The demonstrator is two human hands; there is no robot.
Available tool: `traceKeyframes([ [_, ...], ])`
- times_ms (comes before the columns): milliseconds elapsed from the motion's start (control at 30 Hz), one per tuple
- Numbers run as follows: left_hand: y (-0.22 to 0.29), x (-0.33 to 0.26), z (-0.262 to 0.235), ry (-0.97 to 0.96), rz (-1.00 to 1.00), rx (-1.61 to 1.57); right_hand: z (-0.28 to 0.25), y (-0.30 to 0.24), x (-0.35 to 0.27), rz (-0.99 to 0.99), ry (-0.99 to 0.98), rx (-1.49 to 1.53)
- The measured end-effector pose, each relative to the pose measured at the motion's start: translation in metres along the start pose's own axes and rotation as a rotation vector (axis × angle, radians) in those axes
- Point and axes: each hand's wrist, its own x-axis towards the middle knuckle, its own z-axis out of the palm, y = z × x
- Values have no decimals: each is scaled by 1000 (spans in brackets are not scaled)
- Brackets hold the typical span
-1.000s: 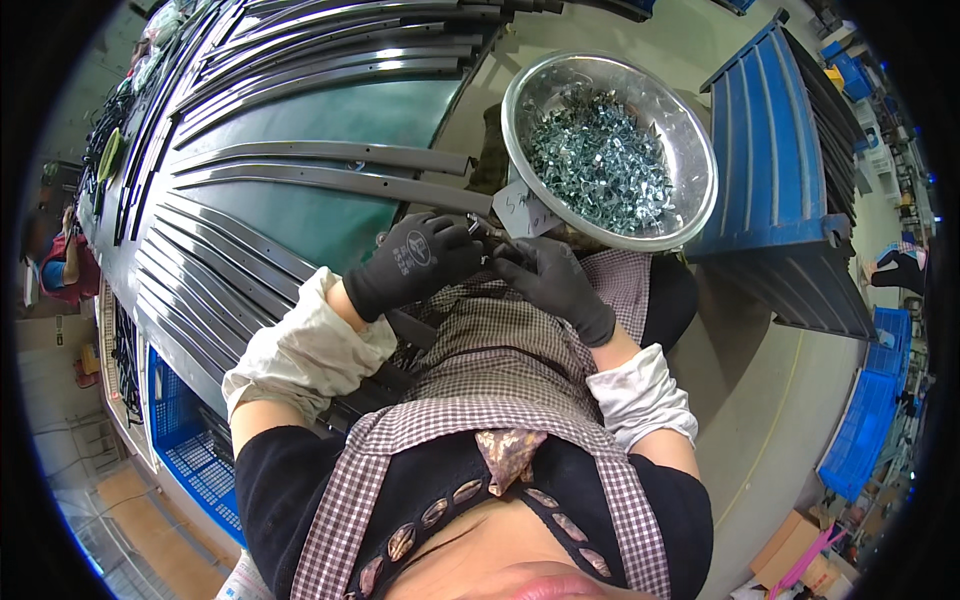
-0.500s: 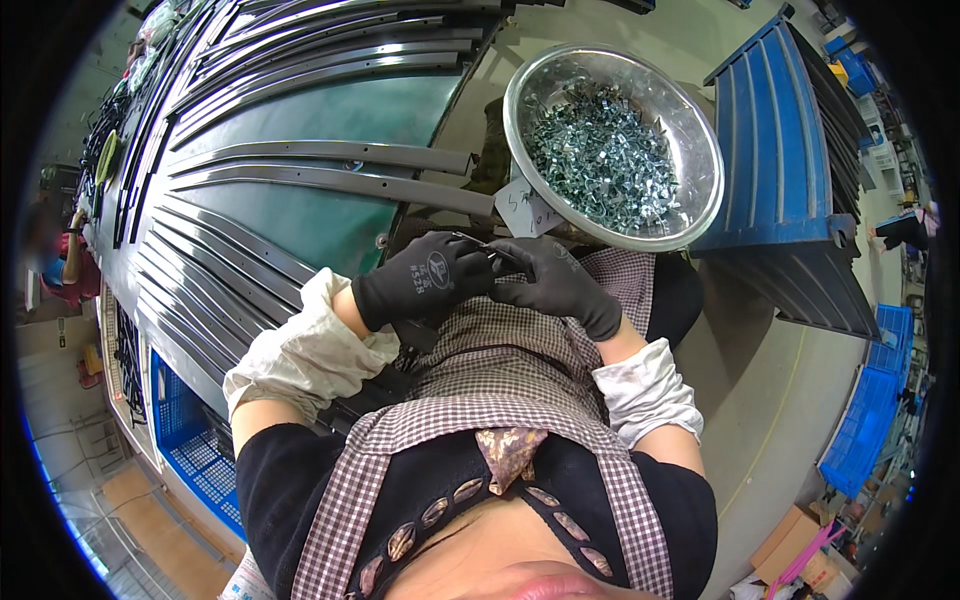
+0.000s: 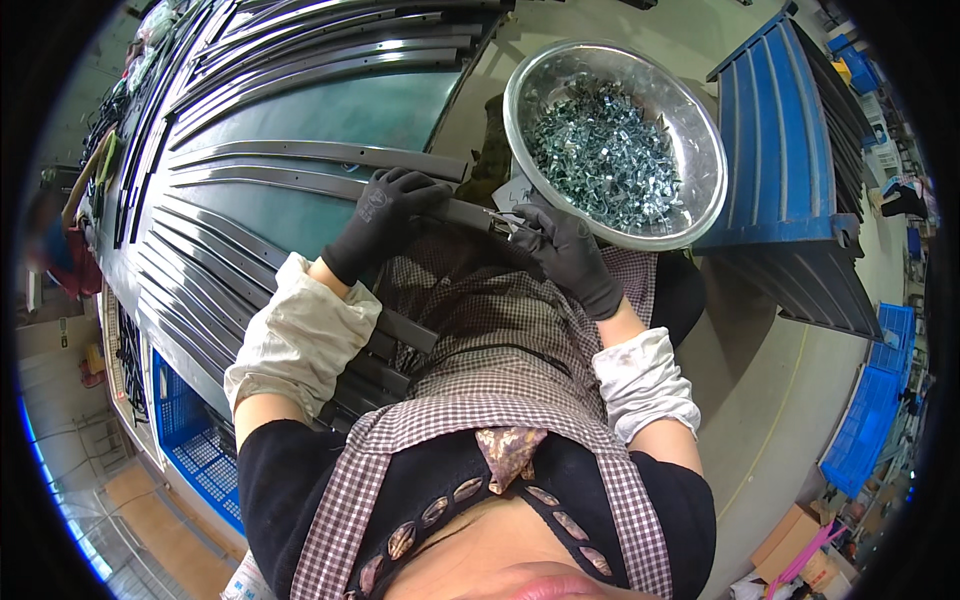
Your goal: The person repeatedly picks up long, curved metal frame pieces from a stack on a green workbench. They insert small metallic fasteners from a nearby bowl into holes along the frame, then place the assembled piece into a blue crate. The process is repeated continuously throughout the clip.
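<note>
My left hand, in a black work glove, is closed over a long dark strip a little short of its near end. My right hand, gloved alike, is at that end with its fingers pinched on a small shiny metal clip. The clip meets the strip's tip; whether it is seated on it I cannot tell. Beside my right hand, a large metal bowl holds a heap of small metal clips. A second dark strip lies just beyond the held one.
Many dark strips lie across a green-topped table on the left. A blue ribbed metal container stands right of the bowl. Blue plastic crates sit at lower left and far right. Another person's arm shows at far left.
My left hand has moved away from my right, leftward and farther out, and taken hold of the strip. My right hand has shifted slightly right, with the clip now at the strip's end.
</note>
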Motion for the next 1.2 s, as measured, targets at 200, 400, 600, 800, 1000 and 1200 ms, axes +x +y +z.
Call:
traceKeyframes([
  [200,-1,-3,4,37,-10,-22,9,-11,2,-111,12,-16],
  [400,7,1,5,7,-6,-30,21,19,7,-100,33,3],
  [600,11,0,4,12,-31,-69,14,13,-1,23,3,-197],
  [800,14,-2,4,13,-47,-55,-22,9,-44,14,-16,-240],
  [1000,7,-2,9,53,-10,-19,-13,-12,-25,-67,-60,-474],
  [1200,8,-10,-1,-21,-47,-71,-4,-31,-15,-104,-122,-649],
])
